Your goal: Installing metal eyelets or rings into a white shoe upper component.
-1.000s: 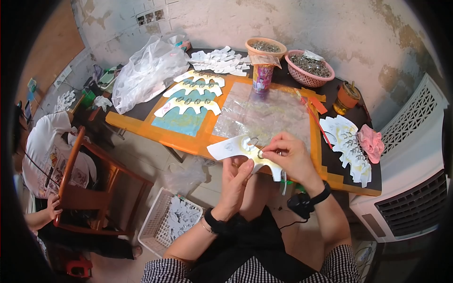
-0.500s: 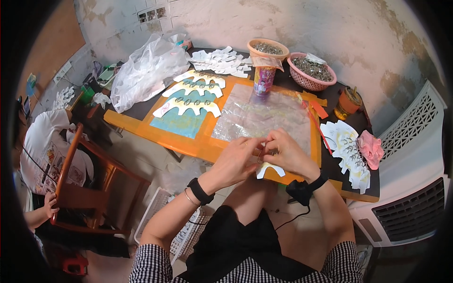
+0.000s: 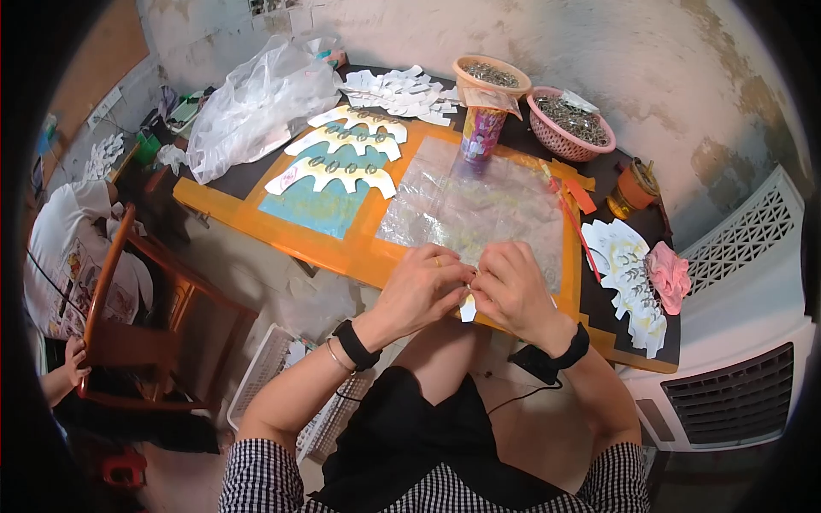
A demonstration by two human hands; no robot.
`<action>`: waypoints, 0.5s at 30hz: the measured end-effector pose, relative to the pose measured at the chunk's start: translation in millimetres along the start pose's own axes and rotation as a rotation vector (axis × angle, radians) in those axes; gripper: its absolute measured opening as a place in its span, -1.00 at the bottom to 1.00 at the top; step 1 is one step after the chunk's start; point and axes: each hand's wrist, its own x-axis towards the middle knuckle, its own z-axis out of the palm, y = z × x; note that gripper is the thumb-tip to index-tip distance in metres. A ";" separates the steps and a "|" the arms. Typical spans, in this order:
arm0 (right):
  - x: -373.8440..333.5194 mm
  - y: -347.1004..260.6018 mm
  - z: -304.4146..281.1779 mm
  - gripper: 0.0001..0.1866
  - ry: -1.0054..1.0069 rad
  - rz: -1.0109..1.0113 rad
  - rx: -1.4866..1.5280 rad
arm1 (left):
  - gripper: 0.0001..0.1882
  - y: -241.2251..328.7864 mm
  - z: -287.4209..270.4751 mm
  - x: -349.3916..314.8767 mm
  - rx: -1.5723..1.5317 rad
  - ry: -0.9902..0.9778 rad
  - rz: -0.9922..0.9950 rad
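My left hand (image 3: pixel 423 289) and my right hand (image 3: pixel 519 289) meet over the front edge of the table, both closed with fingertips pinched together. Whatever small thing they pinch is hidden by the fingers. A white scalloped card (image 3: pixel 468 311) shows between and below them, mostly covered by my right hand. Beyond my hands lies a clear plastic sheet (image 3: pixel 428 205) taped to the orange work surface. To the left, several scalloped cards with metal rings, the nearest being a white and yellow card (image 3: pixel 359 181), rest on a blue-green patch (image 3: pixel 316 211).
A pink basket (image 3: pixel 547 128) and a peach bowl (image 3: pixel 487 70) hold small metal pieces, behind a purple can (image 3: pixel 481 137). Ringed cards (image 3: pixel 629 265) and a pink cloth (image 3: pixel 669 275) lie at right. A plastic bag (image 3: pixel 256 111) sits far left; another person's hand (image 3: pixel 77 361) grips a chair (image 3: pixel 141 350).
My right hand has turned and its fingers now cover more of the scalloped card. My left hand has shifted slightly left and stays pinched. The whole view has tilted a little.
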 end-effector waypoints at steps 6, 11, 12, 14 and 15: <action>-6.4 -7.6 -1.7 -0.84 0.023 0.127 0.072 | -0.80 -4.1 1.5 -1.3 0.002 -0.005 0.013; -15.4 0.4 -8.9 -0.86 -0.085 0.312 0.292 | -0.83 -5.3 0.1 -0.5 -0.002 -0.003 0.062; -17.0 2.9 -9.6 -0.86 -0.099 0.364 0.405 | -0.84 -4.9 0.1 -0.9 -0.007 0.000 0.071; -11.6 6.0 -16.1 -0.86 -0.118 0.430 0.407 | -0.85 -5.8 0.7 -0.7 -0.014 0.003 0.081; -8.5 7.6 -17.9 -0.86 -0.132 0.495 0.410 | -0.85 -7.1 1.0 -0.8 -0.006 0.007 0.087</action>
